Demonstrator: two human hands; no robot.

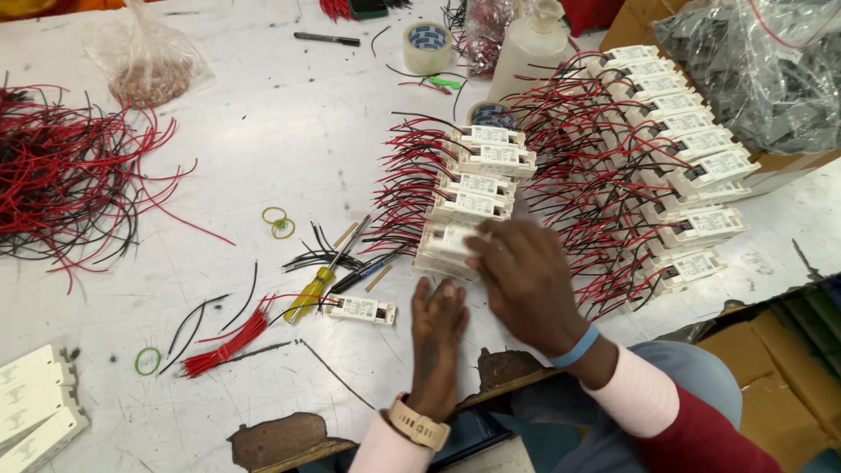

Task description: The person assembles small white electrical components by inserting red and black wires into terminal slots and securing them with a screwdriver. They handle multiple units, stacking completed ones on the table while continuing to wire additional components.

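My right hand [526, 280] lies over the near end of a stack of small white plastic modules [477, 188] with red and black wire leads, its fingertips touching the nearest module [442, 245]. Beside it, my left hand [436, 328] rests flat on the white table [280, 131], fingers together, just below that module and holding nothing. One single white module [361, 308] lies left of my left hand. A yellow-handled screwdriver [322, 276] and a dark pen [363, 271] lie beside it.
A second long row of wired modules [692, 166] runs at the right. A heap of red and black wires [61, 175] fills the left. A red wire bundle [229, 340], tape roll [427, 45], white bottle [530, 44], plastic bags and white housings [35, 407] lie around.
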